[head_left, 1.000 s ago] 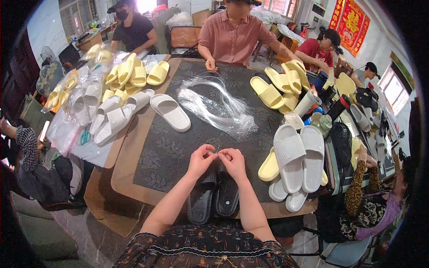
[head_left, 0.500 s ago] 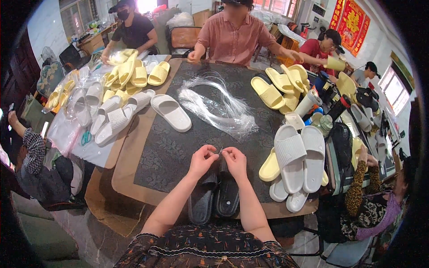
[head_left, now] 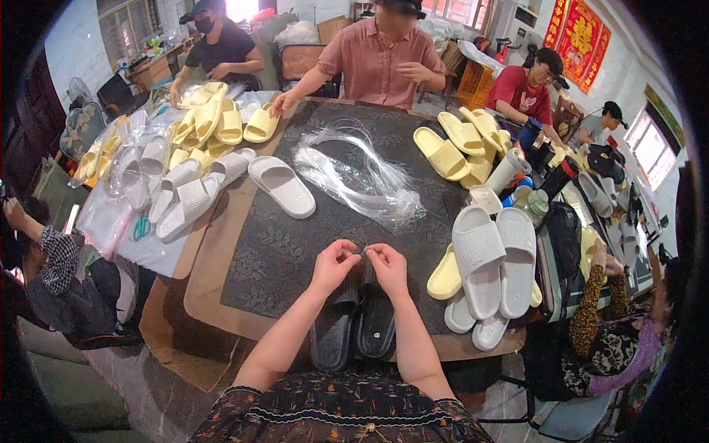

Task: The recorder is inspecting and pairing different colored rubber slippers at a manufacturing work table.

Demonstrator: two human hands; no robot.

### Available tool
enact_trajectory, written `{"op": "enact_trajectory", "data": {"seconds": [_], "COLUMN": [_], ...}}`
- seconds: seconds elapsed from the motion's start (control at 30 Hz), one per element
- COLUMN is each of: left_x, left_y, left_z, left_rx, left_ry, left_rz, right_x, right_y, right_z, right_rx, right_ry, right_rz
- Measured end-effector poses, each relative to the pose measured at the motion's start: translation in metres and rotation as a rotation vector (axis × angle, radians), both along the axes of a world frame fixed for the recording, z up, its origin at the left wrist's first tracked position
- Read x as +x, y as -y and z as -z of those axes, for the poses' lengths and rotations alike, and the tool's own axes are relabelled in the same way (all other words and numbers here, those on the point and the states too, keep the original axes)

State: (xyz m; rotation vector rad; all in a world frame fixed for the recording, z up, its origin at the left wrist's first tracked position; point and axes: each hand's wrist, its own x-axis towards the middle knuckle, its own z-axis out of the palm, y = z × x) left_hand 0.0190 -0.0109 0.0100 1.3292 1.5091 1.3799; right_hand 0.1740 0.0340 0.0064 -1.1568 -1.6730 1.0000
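My left hand (head_left: 336, 266) and my right hand (head_left: 387, 267) are close together above the table's near edge, fingertips pinched. Between them is a thin strand, barely visible, and its ends cannot be made out. Directly below lies a pair of black slippers, the left slipper (head_left: 330, 341) and the right slipper (head_left: 376, 332), partly hidden by my hands and forearms. Farther up, a loose bundle of clear plastic strands (head_left: 384, 193) spreads over the dark patterned table mat (head_left: 266, 251).
A single grey slipper (head_left: 282, 186) lies left of the bundle. Grey and yellow slippers pile up at the left, and a grey slipper stack (head_left: 480, 255) stands at the right. Bottles (head_left: 507, 170) are behind it. Co-workers sit or stand around; one person (head_left: 380, 63) is across the table.
My hands stay nearly still, fingertips pinched. The person across has moved an arm from the right side over to the yellow slippers at the left. The person at far left has shifted.
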Motion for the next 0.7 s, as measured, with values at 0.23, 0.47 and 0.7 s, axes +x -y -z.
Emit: {"op": "enact_trajectory", "data": {"seconds": [0.23,0.47,0.7], "left_x": [-0.0007,0.0008,-0.0005], "left_y": [0.0003,0.0000,0.0013], "left_z": [0.0016,0.0010,-0.0005], "left_rx": [0.003,0.011,-0.001], "left_ry": [0.003,0.050,-0.026], "left_rz": [-0.021,0.002,-0.024], "right_x": [0.0000,0.0023,-0.0007], "right_y": [0.0000,-0.0023,0.0001], "right_z": [-0.0018,-0.0001,-0.0038], "right_rx": [0.087,0.195,-0.043], "right_ry": [0.074,0.088,0.003], "right_rz": [-0.039,-0.069,0.011]}}
